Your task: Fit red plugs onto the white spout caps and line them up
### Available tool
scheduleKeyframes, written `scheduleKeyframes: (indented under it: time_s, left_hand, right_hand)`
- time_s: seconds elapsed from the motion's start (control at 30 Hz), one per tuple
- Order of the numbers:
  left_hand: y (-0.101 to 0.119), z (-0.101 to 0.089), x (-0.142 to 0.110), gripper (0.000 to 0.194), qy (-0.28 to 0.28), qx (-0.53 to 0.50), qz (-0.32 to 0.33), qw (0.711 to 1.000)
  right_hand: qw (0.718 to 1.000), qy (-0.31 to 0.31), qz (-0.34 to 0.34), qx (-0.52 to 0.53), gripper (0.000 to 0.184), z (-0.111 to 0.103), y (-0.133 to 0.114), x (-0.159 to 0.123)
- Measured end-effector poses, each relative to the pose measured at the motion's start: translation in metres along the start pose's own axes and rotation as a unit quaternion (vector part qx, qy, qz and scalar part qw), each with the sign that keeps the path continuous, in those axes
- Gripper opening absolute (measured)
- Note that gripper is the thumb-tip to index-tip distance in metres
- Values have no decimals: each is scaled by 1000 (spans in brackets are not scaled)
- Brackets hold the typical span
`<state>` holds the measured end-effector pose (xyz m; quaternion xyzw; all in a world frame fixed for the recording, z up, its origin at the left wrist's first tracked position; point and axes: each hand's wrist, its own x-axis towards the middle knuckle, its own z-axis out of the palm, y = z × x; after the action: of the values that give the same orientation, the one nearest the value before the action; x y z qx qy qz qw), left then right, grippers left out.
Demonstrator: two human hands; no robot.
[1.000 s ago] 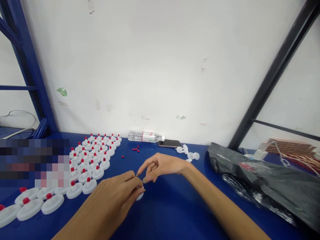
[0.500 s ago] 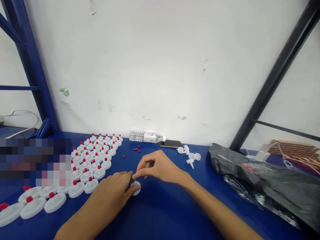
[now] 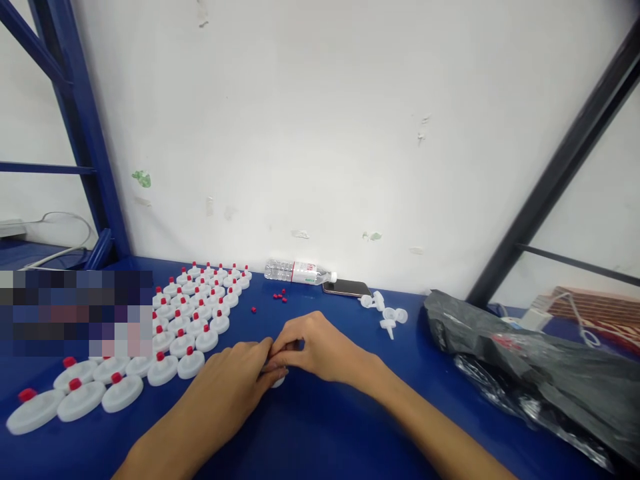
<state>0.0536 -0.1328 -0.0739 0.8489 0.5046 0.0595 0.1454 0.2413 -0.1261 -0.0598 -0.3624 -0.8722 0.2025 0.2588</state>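
My left hand [image 3: 237, 377] is closed around a small white plastic nozzle cap [image 3: 279, 383], whose round edge peeks out under the thumb. Over the same cap, my right hand [image 3: 310, 347] is pinched, its thumb and fingertips meeting the left fingers. What lies between the right fingertips is hidden. To the left stand many white nozzle caps [image 3: 191, 365] with red tips, in close rows. Several small loose red tip caps [image 3: 280, 297] lie beyond my hands. Further right are several loose white nozzle caps [image 3: 389, 325] without red tips.
A clear plastic bottle [image 3: 300, 272] lies along the wall beside a dark phone [image 3: 347, 288]. A grey plastic bag [image 3: 520, 367] covers the right of the blue table [image 3: 320, 433]. Blue frame posts [image 3: 90, 133] rise at the left, a dark post [image 3: 540, 153] at the right.
My right hand has moved down and closer against my left fingers, covering more of the white nozzle cap. The whole view has shifted slightly.
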Motion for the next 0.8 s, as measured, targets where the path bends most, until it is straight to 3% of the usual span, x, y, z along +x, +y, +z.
scheduleKeyframes:
  time_s: [0.17,0.4,0.6,0.8]
  left_hand:
    - [-2,4,1,27,14,3,11,1000]
    - [-5,8,1,28,26,8,17,999]
    - [-11,-3,-6,29,29,16,24,999]
    - [-22,-13,-17,33,61,1,34,998]
  right_hand:
    - [994,-7,-50,-101,13,5,0,-1]
    - [971,-39,-96,-213,27,6,-4,-2]
    - [970,-46,-95,-221,26,9,-9,-2]
    - [938,-77,-105,-322,15,13,-16,0]
